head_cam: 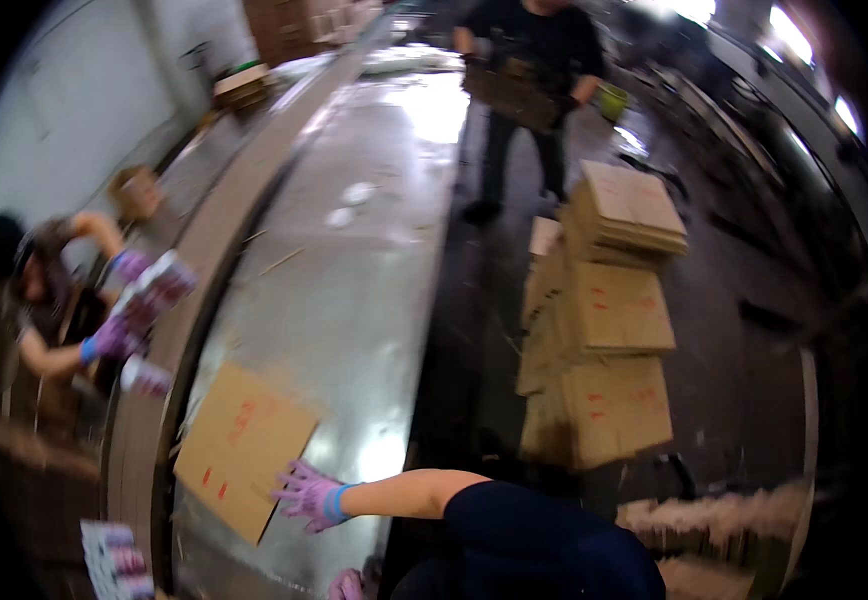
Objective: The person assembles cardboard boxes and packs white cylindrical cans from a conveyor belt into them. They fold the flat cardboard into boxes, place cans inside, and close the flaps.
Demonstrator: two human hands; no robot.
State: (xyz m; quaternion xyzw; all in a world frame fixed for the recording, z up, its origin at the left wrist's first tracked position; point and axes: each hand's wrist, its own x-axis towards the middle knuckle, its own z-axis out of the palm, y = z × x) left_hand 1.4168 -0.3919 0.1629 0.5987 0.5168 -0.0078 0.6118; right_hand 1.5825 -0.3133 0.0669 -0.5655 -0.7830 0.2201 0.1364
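My right hand [314, 496], in a purple glove with a blue cuff, reaches left over a shiny metal table [329, 315]. Its fingers are spread at the right edge of a flat brown cardboard piece [246, 450] with red print. Whether the fingertips press on the cardboard or hover just over it, I cannot tell. Only a bit of my left hand [346, 585], also gloved in purple, shows at the bottom rim; its fingers are mostly hidden. The cardboard lies at a slant along the table's left side.
Flat cardboard bundles [617, 307] stand in a tall pile right of the table. At left, a co-worker in purple gloves holds a blurred group of white-and-purple packs [152, 292]. Another person [527, 82] stands beyond, holding something brown. A raised ledge [208, 270] borders the table.
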